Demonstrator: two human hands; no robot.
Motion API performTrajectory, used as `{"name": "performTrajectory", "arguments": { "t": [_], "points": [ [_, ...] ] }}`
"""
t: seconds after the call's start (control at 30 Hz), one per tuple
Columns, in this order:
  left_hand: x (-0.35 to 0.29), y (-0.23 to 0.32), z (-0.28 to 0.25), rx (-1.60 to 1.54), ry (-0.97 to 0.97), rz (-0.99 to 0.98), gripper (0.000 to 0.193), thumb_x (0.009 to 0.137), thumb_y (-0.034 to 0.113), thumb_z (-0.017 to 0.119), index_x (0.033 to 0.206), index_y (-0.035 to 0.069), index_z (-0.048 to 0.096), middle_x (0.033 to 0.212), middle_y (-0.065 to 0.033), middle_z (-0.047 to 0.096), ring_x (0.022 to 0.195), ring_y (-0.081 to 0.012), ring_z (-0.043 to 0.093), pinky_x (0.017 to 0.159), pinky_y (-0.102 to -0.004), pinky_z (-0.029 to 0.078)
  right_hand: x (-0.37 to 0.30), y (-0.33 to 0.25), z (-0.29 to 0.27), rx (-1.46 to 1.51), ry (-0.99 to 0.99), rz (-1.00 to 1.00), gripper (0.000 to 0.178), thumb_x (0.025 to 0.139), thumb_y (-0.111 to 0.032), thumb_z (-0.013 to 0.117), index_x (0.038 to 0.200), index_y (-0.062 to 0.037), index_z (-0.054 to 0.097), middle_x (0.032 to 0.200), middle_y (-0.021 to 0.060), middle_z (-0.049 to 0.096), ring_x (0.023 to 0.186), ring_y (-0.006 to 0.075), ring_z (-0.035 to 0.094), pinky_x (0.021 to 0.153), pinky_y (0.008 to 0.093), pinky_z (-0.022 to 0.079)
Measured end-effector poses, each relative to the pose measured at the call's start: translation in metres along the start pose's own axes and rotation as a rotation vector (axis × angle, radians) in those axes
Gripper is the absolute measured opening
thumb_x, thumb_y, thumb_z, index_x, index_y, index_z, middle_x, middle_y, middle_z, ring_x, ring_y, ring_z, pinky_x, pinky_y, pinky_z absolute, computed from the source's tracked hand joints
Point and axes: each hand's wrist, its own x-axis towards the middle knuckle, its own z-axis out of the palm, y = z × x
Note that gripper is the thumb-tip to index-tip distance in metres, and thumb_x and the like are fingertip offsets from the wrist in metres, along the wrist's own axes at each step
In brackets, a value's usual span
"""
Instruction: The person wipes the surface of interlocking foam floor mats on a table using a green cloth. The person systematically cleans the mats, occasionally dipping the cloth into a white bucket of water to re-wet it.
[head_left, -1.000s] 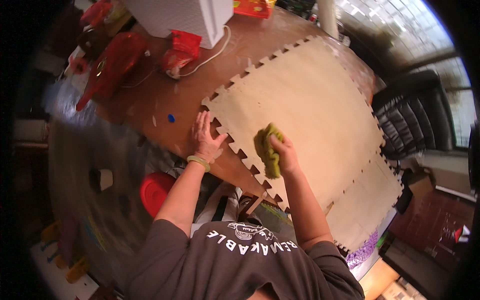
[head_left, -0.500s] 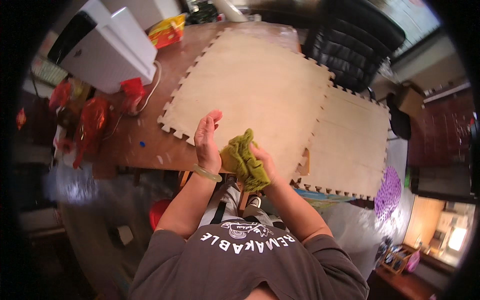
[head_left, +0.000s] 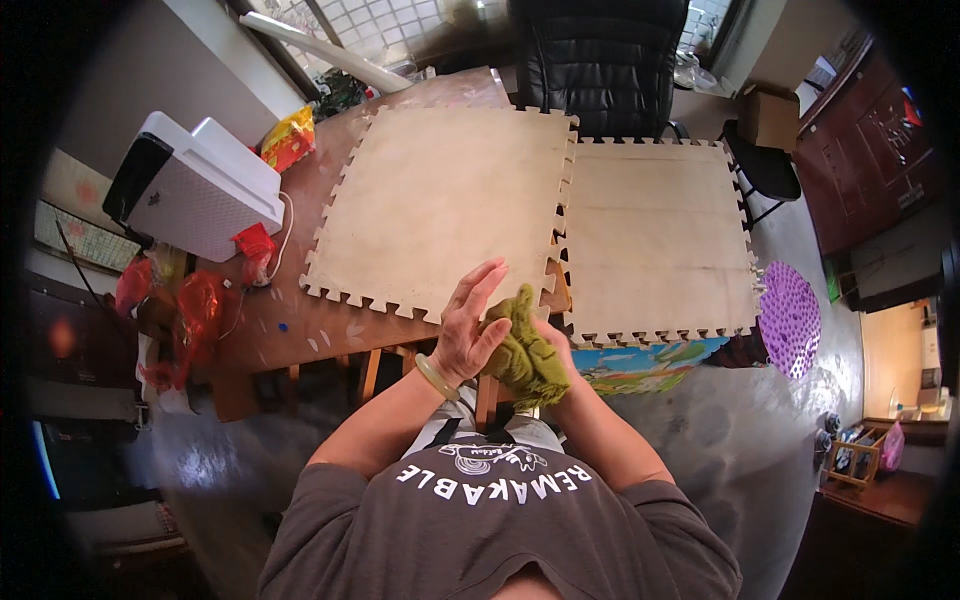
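Observation:
A crumpled olive-green cloth (head_left: 526,352) is bunched in front of my chest, just off the near edge of the wooden table (head_left: 290,320). My right hand (head_left: 552,338) is closed around it from behind, mostly hidden by the cloth. My left hand (head_left: 468,325), with a pale green bangle on the wrist, presses its flat palm and spread fingers against the cloth's left side. Two beige interlocking foam mats lie ahead: one (head_left: 445,205) on the table, the other (head_left: 655,240) joined to its right.
A white box-shaped appliance (head_left: 200,190) with a cord stands at the table's left, with red plastic bags (head_left: 190,305) and a yellow-red packet (head_left: 288,138) near it. A black chair (head_left: 600,50) sits behind the mats. A purple round mat (head_left: 788,318) lies on the grey floor at right.
My hands came off the mat and drew back toward my chest with the cloth. My left hand left the mat's edge and now presses on the cloth. The view swung round.

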Motion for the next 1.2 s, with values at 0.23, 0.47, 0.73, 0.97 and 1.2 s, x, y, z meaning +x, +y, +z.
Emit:
{"name": "performTrajectory", "arguments": {
  "t": [0.23,0.47,0.73,0.97,1.2],
  "points": [
    [-0.025,0.004,0.015,-0.609,0.064,-0.738,0.069,0.098,0.056,0.04,0.145,0.005,0.038,0.145,-0.0083,0.043,0.134,-0.0202,0.039,0.106,-0.036,0.035,-0.025,-0.039,0.011,0.028,-0.068,-0.303,0.048,0.101,-0.046,0.036,0.125,-0.0089,0.055,0.115,0.0099,0.064,0.1,0.0266,0.065,0.082,0.0389,0.055],
    [-0.023,0.035,0.028,-0.7,-0.04,-0.737,0.08,0.09,0.041,0.064,0.149,0.001,0.028,0.148,-0.0106,0.038,0.136,-0.0205,0.035,0.106,-0.0333,0.036,-0.03,-0.035,0.0,0.207,-0.133,-0.27,0.053,0.101,-0.05,0.034,0.128,-0.0084,0.054,0.12,0.0119,0.062,0.104,0.0286,0.063,0.085,0.0425,0.054],
    [-0.038,0.048,0.038,-0.566,-0.242,-0.668,0.111,0.074,0.032,0.083,0.154,0.006,0.011,0.157,-0.0185,0.011,0.144,-0.0245,0.019,0.113,-0.0359,0.029,-0.033,-0.019,0.004,0.006,0.186,-0.341,0.051,0.102,-0.045,0.035,0.127,-0.004,0.05,0.116,0.0144,0.062,0.095,0.027,0.065,0.081,0.0401,0.056],
    [-0.042,0.049,0.036,-0.942,-0.208,-0.769,0.101,0.076,0.006,0.077,0.154,0.009,0.013,0.147,-0.0065,0.037,0.133,-0.0187,0.04,0.11,-0.032,0.033,-0.036,0.013,0.023,-0.243,0.242,-0.61,0.041,0.103,-0.028,0.042,0.136,-0.0041,0.041,0.126,0.0111,0.056,0.112,0.0221,0.059,0.095,0.0366,0.049],
    [-0.052,0.044,0.007,-1.004,-0.096,-0.865,0.058,0.091,0.007,0.056,0.145,0.001,0.036,0.133,-0.0091,0.053,0.122,-0.0172,0.051,0.102,-0.0306,0.042,-0.059,0.043,0.032,-0.399,0.19,-0.539,0.049,0.101,-0.025,0.046,0.145,-0.0034,0.037,0.14,0.0103,0.047,0.125,0.0185,0.047,0.107,0.0313,0.036]
  ]
}}
